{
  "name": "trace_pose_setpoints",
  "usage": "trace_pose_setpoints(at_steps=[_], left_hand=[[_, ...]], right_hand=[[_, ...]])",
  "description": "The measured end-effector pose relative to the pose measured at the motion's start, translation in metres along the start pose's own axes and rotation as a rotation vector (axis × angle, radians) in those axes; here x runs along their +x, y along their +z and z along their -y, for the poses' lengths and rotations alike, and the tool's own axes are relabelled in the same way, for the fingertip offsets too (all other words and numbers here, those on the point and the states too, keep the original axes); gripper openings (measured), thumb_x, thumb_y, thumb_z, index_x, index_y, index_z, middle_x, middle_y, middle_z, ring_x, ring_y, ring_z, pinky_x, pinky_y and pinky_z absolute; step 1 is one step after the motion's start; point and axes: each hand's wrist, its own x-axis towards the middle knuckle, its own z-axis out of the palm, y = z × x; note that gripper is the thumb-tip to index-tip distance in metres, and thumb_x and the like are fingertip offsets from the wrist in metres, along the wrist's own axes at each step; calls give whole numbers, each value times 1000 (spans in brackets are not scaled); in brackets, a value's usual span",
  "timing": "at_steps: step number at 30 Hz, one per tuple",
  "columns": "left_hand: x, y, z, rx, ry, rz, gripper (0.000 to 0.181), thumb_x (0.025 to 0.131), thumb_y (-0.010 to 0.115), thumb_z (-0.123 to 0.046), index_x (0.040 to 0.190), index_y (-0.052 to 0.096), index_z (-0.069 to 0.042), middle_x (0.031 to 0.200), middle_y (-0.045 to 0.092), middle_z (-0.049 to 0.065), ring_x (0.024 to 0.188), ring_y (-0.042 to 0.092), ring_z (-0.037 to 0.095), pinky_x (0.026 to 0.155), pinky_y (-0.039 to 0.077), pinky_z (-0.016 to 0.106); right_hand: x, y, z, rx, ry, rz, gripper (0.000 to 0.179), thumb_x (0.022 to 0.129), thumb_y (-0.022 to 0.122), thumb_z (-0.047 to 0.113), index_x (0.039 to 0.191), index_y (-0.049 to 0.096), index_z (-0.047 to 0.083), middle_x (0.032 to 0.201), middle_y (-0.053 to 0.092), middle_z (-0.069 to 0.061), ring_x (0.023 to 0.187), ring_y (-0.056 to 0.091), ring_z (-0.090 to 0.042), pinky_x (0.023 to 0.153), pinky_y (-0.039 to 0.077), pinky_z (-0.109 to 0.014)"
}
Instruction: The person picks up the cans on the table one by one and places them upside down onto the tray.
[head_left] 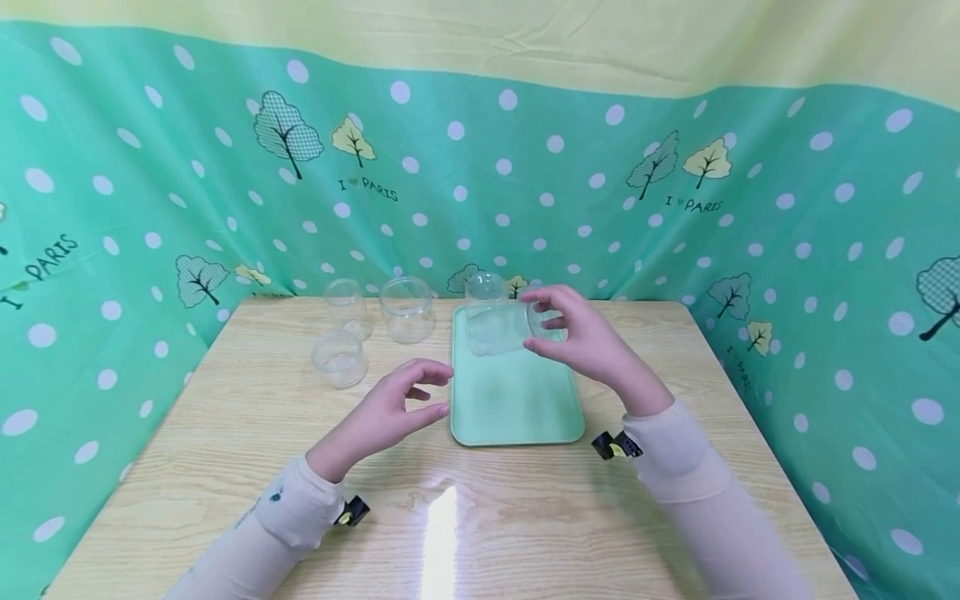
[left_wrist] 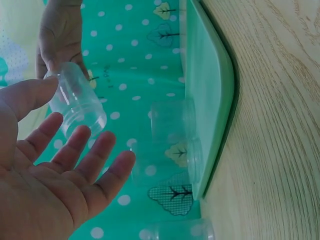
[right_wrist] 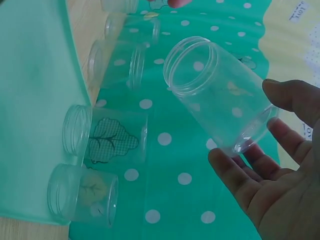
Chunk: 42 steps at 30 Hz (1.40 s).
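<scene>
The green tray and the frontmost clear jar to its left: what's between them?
In the head view, the left hand is between the tray and that jar, with some bare wooden tabletop showing too.

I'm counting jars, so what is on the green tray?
A clear jar and a shorter one stand near the far edge of the green tray. In the head view, the right hand and its held jar partly cover that area; the tray hides the table beneath.

A cloth-walled booth: polka-dot fabric [head_left: 517, 196] surrounds a wooden table [head_left: 247, 442].
</scene>
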Motion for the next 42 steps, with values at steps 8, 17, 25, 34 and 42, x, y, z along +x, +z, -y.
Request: trace_pose_setpoints(at_steps=[8,17,25,34,42], left_hand=[[1,-1,-1,11,8,1,41,93,78,-19,131,61,-20,131,63,-5,123,61,20,96,56,45],[0,-1,0,7,21,9,40,94,78,-23,131,62,-19,134,62,0,124,61,23,97,56,47],[0,-1,-1,1,16,15,40,93,78,-22,130,62,-18,137,61,10,124,61,25,97,56,49],[-1,-1,1,-2,26,15,39,93,78,-19,129,63,-19,138,60,11,124,60,25,96,56,50],[-1,-1,0,7,16,24,38,93,78,-21,129,63,-22,138,60,4,126,60,22,97,56,48]], right_hand=[[12,-8,-5,-81,57,43,58,91,80,17,143,55,19,140,51,-4,124,54,-27,103,54,-47],[22,-15,-9,-187,78,79,59,90,79,16,144,54,15,141,52,-5,124,52,-29,101,54,-48],[29,-16,-15,-259,117,149,58,91,78,17,144,55,16,144,52,-6,126,52,-33,97,54,-49],[43,-17,-11,-387,149,195,57,88,79,18,141,58,15,146,52,-12,130,53,-35,102,51,-52],[57,-15,-6,-449,200,248,56,86,79,14,139,61,14,145,53,-11,132,52,-31,106,50,-52]])
